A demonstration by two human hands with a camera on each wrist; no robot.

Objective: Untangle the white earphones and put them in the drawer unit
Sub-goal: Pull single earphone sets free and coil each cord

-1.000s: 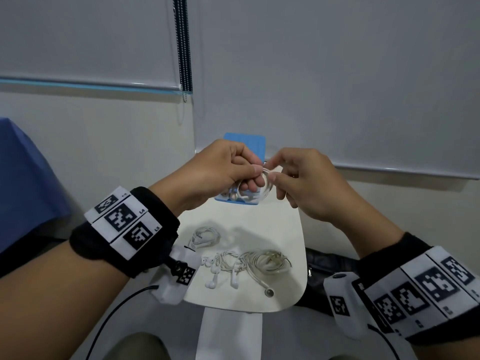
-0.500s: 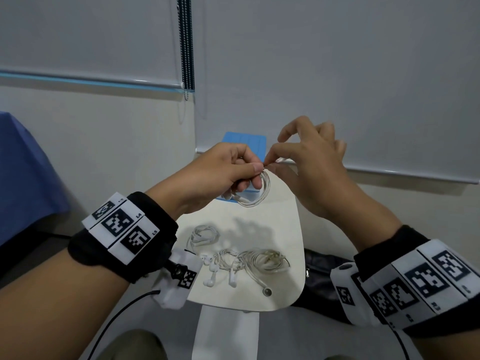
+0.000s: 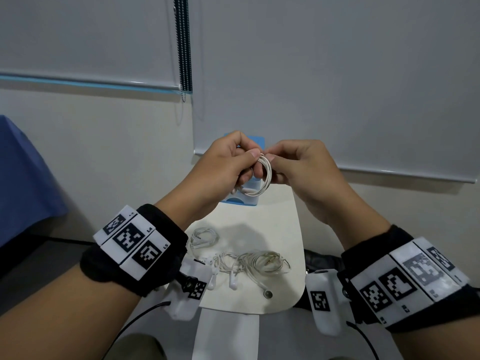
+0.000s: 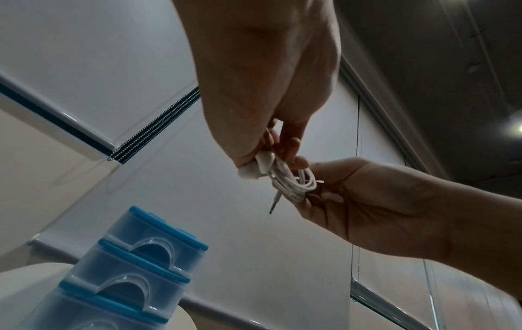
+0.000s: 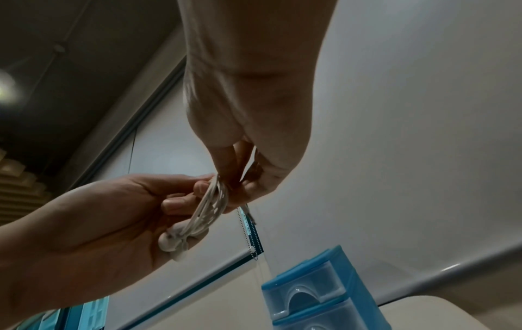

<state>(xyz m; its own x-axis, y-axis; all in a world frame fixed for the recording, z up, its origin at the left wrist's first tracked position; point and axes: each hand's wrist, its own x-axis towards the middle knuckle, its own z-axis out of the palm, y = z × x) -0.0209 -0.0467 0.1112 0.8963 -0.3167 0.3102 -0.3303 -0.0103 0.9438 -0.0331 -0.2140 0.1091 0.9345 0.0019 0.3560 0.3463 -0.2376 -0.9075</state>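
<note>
Holding: left hand (image 3: 223, 162) grips coiled white earphones (image 3: 262, 178), raised above the drawer unit (image 4: 135, 263).
Pinching: right hand (image 3: 301, 167) nips the coil's top.
Axis: coil hangs vertically; plug (image 4: 275, 202) points down.

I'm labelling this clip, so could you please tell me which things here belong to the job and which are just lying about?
Job:
- coiled earphones, held by left hand and right hand
- tangled earphones
- small coil
- drawer unit

Lying about:
- blinds
- bead chain
- blue cloth
</note>
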